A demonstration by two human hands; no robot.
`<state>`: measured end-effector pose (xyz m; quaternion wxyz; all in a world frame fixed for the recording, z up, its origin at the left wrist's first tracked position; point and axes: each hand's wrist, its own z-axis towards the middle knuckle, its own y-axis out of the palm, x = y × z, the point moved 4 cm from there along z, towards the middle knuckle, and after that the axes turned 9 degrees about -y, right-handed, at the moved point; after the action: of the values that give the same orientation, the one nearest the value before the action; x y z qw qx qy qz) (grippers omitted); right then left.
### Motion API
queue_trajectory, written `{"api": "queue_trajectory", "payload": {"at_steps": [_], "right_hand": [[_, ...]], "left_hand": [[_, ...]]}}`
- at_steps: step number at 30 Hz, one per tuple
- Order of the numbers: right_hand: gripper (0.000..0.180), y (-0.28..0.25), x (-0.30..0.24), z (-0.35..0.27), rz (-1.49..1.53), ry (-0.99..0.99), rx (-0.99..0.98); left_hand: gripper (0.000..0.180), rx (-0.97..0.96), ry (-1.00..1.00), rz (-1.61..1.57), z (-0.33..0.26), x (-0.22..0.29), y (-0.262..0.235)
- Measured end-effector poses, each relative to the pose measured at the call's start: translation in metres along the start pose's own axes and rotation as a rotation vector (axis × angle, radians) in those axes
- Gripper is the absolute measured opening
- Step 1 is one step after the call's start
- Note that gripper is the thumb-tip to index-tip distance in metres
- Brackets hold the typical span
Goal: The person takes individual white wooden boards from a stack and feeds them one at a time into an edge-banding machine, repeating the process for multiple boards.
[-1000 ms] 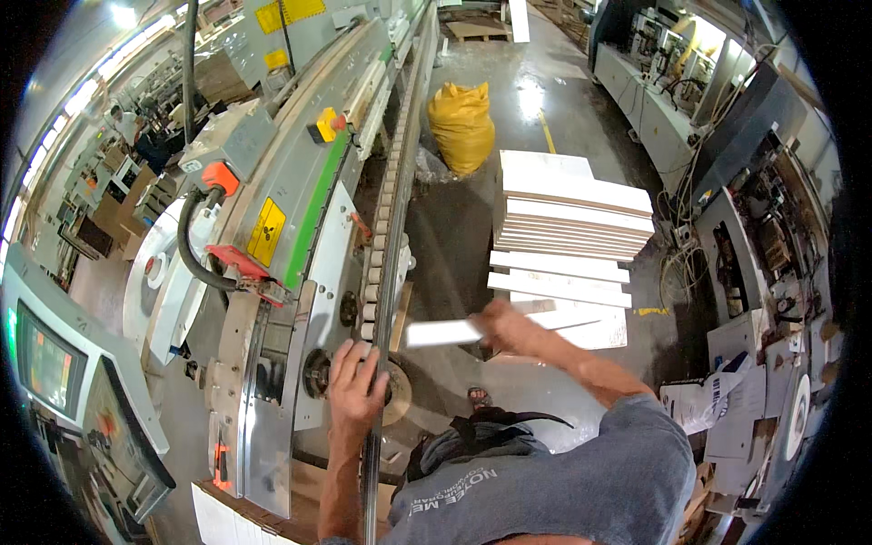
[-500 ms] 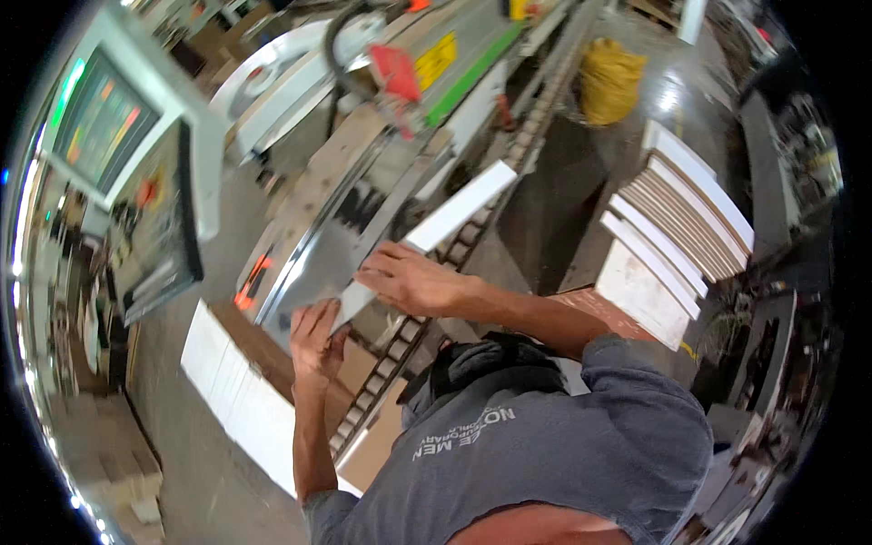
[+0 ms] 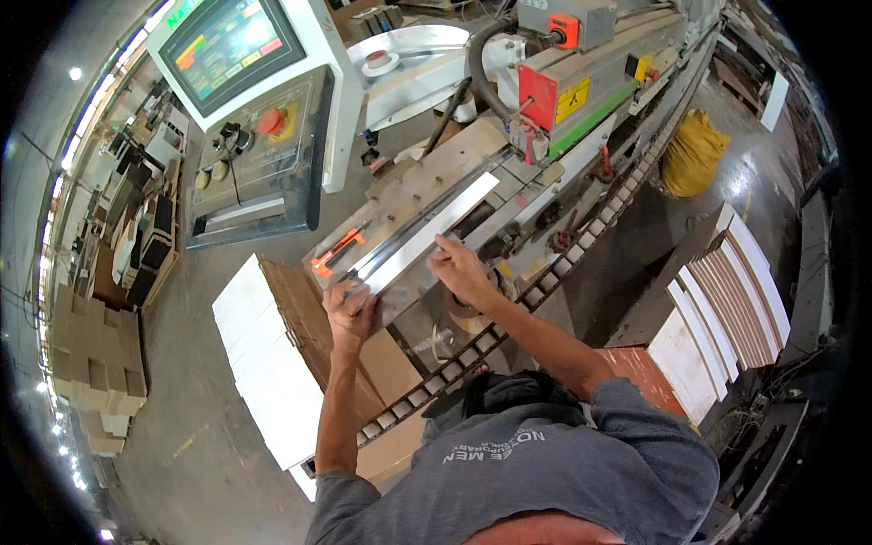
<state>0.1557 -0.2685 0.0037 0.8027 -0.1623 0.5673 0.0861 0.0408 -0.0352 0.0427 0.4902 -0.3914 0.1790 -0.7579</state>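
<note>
A long, narrow white board strip (image 3: 434, 229) lies along the machine's metal bed (image 3: 397, 295), its far end pointing toward the machine head. At the strip's near end, my left hand (image 3: 350, 313) is closed on it, thumb on the right side; the fingertips are slightly blurred. My right hand (image 3: 461, 272) is closed too, its bent fingers at the strip's right edge about midway along. An orange-handled tool (image 3: 338, 252) rests on the bed just left of the strip.
A control panel with a screen (image 3: 238, 50) stands at upper left. Beyond the strip is the machine head with a red plate (image 3: 537, 97). A roller chain track (image 3: 545, 283) runs along the right. Stacked white-faced boards (image 3: 263, 331) sit left, more board strips (image 3: 727, 300) right, a yellow sack (image 3: 695, 154) behind.
The white strip has shifted from over the roller track side leftward onto the machine bed. Both hands moved with it, the right now farther along its edge. The head view has turned too.
</note>
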Motion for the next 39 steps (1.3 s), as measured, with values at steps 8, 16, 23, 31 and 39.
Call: {"api": "queue_trajectory", "payload": {"at_steps": [8, 16, 23, 31, 39], "right_hand": [[0.068, 0.010, 0.002, 0.030, -0.057, 0.138, -0.035], [0.070, 0.019, 0.004, 0.033, -0.112, 0.081, 0.015], [0.069, 0.021, 0.004, 0.031, -0.133, 0.095, -0.003], [0.071, 0.024, 0.010, 0.034, -0.097, 0.078, -0.060], [0.072, 0.018, 0.003, 0.040, -0.138, 0.057, -0.010]], "left_hand": [[0.040, 0.105, -0.226, 0.174, -0.012, -0.028, -0.005], [0.021, 0.068, -0.108, 0.042, -0.005, -0.034, -0.008], [0.014, -0.002, -0.134, 0.059, 0.002, -0.032, -0.012], [0.013, -0.025, -0.167, 0.024, 0.003, -0.038, -0.006], [0.013, -0.022, -0.136, 0.043, 0.005, -0.034, 0.001]]}}
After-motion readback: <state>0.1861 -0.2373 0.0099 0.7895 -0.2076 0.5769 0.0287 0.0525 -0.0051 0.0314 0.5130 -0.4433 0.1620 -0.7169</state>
